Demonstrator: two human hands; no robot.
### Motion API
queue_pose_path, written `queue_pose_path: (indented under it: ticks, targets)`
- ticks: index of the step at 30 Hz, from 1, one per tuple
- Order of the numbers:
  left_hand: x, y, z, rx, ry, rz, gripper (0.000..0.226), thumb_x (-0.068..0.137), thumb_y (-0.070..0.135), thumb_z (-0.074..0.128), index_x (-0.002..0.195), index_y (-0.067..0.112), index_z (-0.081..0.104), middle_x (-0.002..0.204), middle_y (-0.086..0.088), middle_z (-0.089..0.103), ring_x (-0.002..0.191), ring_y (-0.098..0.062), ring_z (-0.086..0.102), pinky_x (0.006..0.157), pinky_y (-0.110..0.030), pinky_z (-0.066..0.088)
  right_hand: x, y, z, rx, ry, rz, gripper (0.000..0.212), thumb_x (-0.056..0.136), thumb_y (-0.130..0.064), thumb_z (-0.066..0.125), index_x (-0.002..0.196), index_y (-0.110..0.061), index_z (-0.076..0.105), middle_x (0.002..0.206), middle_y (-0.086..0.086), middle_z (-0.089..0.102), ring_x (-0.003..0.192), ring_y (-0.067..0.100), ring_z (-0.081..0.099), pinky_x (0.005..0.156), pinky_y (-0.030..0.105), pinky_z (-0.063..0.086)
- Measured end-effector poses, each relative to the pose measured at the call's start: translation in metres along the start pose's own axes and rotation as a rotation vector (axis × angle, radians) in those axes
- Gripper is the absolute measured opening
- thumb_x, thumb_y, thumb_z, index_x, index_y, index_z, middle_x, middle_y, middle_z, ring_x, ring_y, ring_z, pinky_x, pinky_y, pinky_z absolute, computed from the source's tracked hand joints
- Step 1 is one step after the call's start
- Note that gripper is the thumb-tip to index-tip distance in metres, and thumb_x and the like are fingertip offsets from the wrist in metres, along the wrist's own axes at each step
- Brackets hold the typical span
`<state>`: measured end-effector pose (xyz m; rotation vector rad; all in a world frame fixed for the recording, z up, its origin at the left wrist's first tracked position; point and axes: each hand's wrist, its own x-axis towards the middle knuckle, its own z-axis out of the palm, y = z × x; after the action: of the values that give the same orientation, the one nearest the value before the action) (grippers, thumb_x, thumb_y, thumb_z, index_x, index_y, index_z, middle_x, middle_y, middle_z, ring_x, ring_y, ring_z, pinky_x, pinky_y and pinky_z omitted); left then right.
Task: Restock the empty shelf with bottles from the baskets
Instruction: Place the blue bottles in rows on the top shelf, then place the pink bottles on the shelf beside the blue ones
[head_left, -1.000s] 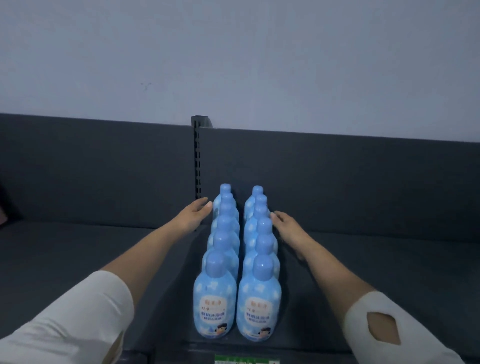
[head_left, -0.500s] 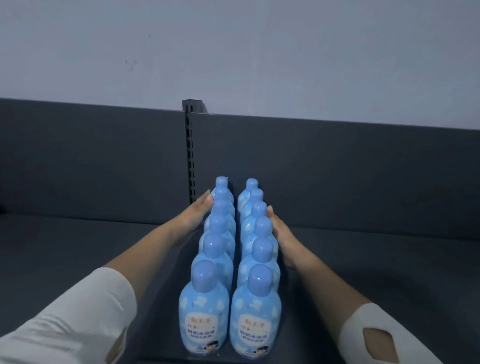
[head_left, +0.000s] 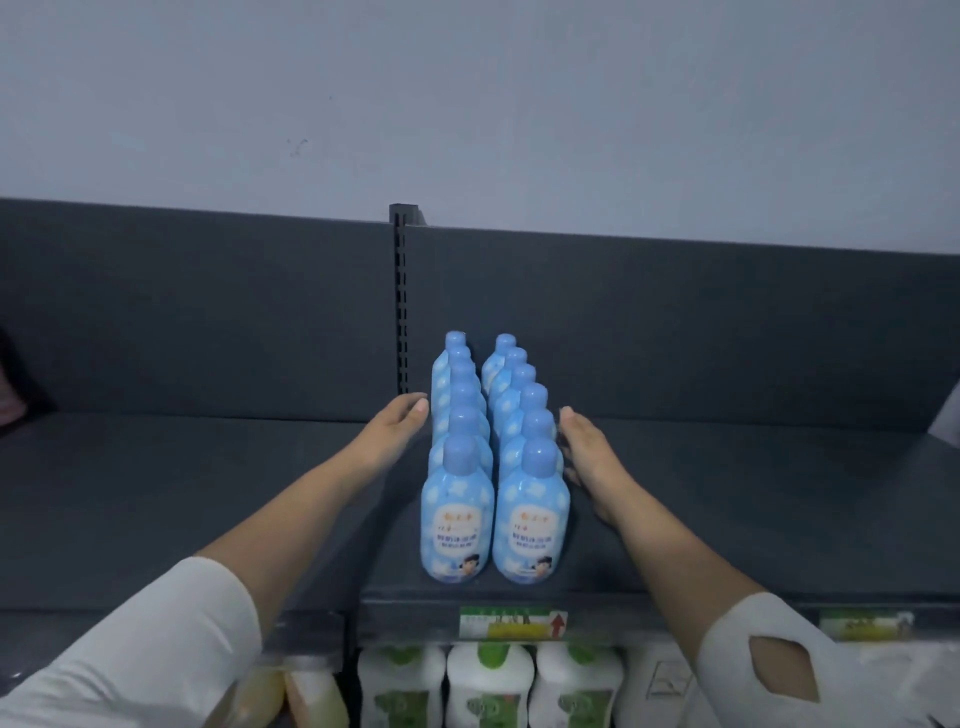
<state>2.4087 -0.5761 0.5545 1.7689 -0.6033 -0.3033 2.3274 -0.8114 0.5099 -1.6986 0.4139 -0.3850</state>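
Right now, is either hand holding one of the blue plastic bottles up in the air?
No, the left hand and right hand lie open beside the two rows of blue plastic bottles, all standing on the dark shelf.

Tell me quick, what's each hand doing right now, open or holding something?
Left hand: open, flat beside the left row of blue plastic bottles, holding nothing.
Right hand: open, flat beside the right row, holding nothing.

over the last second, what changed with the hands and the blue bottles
Both hands drew back toward the person along the rows: the left hand is off the left row, the right hand is flat beside the right row. The blue bottles stayed in two upright rows on the shelf.
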Motion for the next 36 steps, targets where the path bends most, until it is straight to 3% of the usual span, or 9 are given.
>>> queue_pose_path:
  ticks: [7, 11, 14, 18, 23, 27, 31, 33, 36]
  targets:
    - [-0.053, -0.012, 0.010, -0.131, -0.086, 0.045, 0.037, 0.098, 0.048, 0.027, 0.127, 0.031, 0.044, 0.141, 0.005, 0.045, 0.131, -0.013, 0.041, 0.114, -0.041, 0.028, -0.056, 0.010, 0.007, 0.068, 0.059, 0.076, 0.088, 0.068, -0.079, 0.045, 0.139, -0.026, 0.045, 0.142, -0.007, 0.050, 0.130, 0.013, 0.046, 0.112, 0.042, 0.035]
    - [-0.078, -0.017, 0.016, -0.133, -0.136, 0.071, 0.052, 0.093, 0.058, 0.032, 0.137, 0.031, 0.040, 0.142, 0.013, 0.042, 0.133, -0.007, 0.038, 0.113, -0.037, 0.029, -0.069, 0.011, 0.011, -0.017, 0.063, 0.065, 0.074, 0.073, -0.075, 0.046, 0.134, -0.032, 0.050, 0.137, -0.011, 0.054, 0.127, 0.009, 0.048, 0.111, 0.043, 0.036]
    - [-0.092, -0.018, 0.015, -0.091, -0.072, 0.050, 0.052, 0.096, 0.046, 0.037, 0.143, 0.026, 0.032, 0.137, 0.012, 0.040, 0.127, -0.006, 0.038, 0.106, -0.029, 0.030, -0.082, 0.004, 0.014, -0.080, 0.101, 0.062, 0.079, 0.072, -0.071, 0.048, 0.137, -0.027, 0.047, 0.138, -0.003, 0.054, 0.126, 0.015, 0.050, 0.108, 0.044, 0.040]
    - [-0.114, -0.020, 0.008, 0.045, 0.108, 0.065, 0.042, 0.099, 0.034, 0.040, 0.139, 0.021, 0.040, 0.129, 0.006, 0.044, 0.118, -0.007, 0.040, 0.098, -0.026, 0.032, -0.114, -0.010, 0.017, -0.289, 0.260, -0.067, 0.036, 0.098, -0.032, 0.045, 0.127, -0.012, 0.053, 0.119, 0.003, 0.059, 0.109, 0.018, 0.055, 0.098, 0.035, 0.043]
    - [-0.163, -0.036, -0.002, 0.244, 0.332, 0.067, 0.024, 0.097, 0.020, 0.049, 0.118, 0.014, 0.058, 0.116, -0.001, 0.059, 0.109, -0.015, 0.053, 0.093, -0.030, 0.043, -0.157, -0.007, 0.026, -0.640, 0.488, -0.358, 0.013, 0.095, -0.023, 0.049, 0.095, -0.011, 0.055, 0.101, 0.009, 0.055, 0.094, 0.026, 0.051, 0.079, 0.038, 0.041]
    - [-0.211, -0.056, -0.004, 0.416, 0.405, 0.044, 0.024, 0.096, 0.019, 0.050, 0.116, 0.012, 0.060, 0.112, -0.003, 0.060, 0.101, -0.013, 0.054, 0.085, -0.024, 0.039, -0.188, 0.011, 0.039, -0.822, 0.302, -0.600, 0.012, 0.092, -0.020, 0.054, 0.097, -0.009, 0.059, 0.097, 0.009, 0.057, 0.091, 0.028, 0.051, 0.080, 0.042, 0.043]
    - [-0.262, -0.077, -0.006, 0.624, 0.401, -0.029, 0.022, 0.094, 0.019, 0.052, 0.114, 0.013, 0.060, 0.097, 0.001, 0.056, 0.093, -0.016, 0.055, 0.077, -0.026, 0.037, -0.210, 0.037, 0.060, -0.935, -0.003, -0.701, 0.023, 0.093, -0.027, 0.049, 0.104, -0.011, 0.060, 0.102, 0.008, 0.058, 0.094, 0.029, 0.054, 0.080, 0.042, 0.046]
    - [-0.289, -0.087, -0.009, 0.698, 0.393, -0.097, 0.022, 0.093, 0.019, 0.053, 0.113, 0.015, 0.061, 0.096, 0.000, 0.056, 0.094, -0.019, 0.056, 0.078, -0.031, 0.043, -0.221, 0.050, 0.075, -1.013, -0.151, -0.750, 0.033, 0.091, -0.034, 0.039, 0.105, -0.012, 0.060, 0.103, 0.008, 0.059, 0.095, 0.030, 0.055, 0.078, 0.041, 0.047]
    - [-0.336, -0.104, -0.025, 0.821, 0.368, -0.199, 0.022, 0.092, 0.022, 0.054, 0.112, 0.016, 0.061, 0.102, -0.004, 0.061, 0.098, -0.023, 0.058, 0.085, -0.039, 0.048, -0.238, 0.066, 0.106, -1.082, -0.357, -0.822, 0.028, 0.093, -0.029, 0.048, 0.113, -0.013, 0.059, 0.111, 0.007, 0.057, 0.101, 0.031, 0.054, 0.081, 0.041, 0.045]
